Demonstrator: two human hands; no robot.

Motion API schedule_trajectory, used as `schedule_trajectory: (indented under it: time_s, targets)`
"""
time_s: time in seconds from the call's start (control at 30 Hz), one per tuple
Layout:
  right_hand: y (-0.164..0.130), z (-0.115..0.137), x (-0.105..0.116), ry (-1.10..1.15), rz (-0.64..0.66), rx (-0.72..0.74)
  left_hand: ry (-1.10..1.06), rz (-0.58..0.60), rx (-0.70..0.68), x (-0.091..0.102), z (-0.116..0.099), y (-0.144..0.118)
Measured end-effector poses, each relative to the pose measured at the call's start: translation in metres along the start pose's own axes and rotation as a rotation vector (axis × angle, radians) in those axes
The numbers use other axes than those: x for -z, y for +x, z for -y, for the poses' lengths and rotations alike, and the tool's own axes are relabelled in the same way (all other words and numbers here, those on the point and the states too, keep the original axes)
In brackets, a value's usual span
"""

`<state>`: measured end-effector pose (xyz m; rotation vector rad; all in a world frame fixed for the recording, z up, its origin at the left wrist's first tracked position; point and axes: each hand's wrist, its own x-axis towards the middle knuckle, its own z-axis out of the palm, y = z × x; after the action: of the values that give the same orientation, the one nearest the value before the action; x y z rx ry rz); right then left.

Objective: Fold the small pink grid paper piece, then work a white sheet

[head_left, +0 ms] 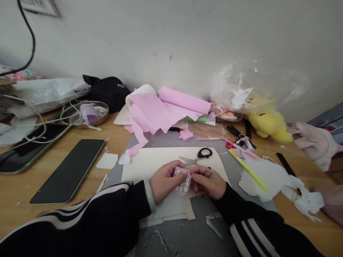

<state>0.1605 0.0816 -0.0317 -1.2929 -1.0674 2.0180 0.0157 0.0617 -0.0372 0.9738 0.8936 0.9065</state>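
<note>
Between my hands is a small pink-and-white paper piece [182, 182] with dark lines drawn on its white squares. My left hand [165, 181] grips it from the left, thumb across its face. At its right edge, the fingers of my right hand [209, 182] are pinched together on the pink border. Just beyond my hands, scissors [199, 157] with black handles lie on a white paper sheet [155, 160], blades partly apart. Cut paper with drawn lines [171, 216] lies below my hands on the grey cutting mat [198, 242].
Torn pink paper [150, 110] and a pink roll [184, 100] lie at the back. A phone [71, 171] rests at left beside a metal dish [104, 110]. At right are a yellow pen [249, 169], crumpled white plastic [268, 178] and a yellow plush toy [270, 125].
</note>
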Motion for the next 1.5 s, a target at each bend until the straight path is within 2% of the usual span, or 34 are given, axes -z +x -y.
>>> schedule_trajectory:
  time_s: [0.63, 1.07, 1.33, 1.5]
  targets:
    - [-0.0021, 0.0005, 0.0011, -0.091, 0.035, 0.027, 0.071, -0.020, -0.025, -0.0008, -0.0008, 0.0003]
    - [-0.0021, -0.0047, 0.0025, -0.181, -0.021, 0.097, 0.208, 0.011, -0.035, -0.0006, 0.0003, -0.0014]
    - [-0.0011, -0.0025, 0.0020, -0.065, -0.007, 0.023, 0.152, 0.005, -0.043, -0.0002, -0.0010, 0.0007]
    - [-0.0024, 0.0006, 0.0006, -0.118, -0.005, 0.021, 0.194, -0.030, -0.041, 0.0004, -0.0011, 0.0006]
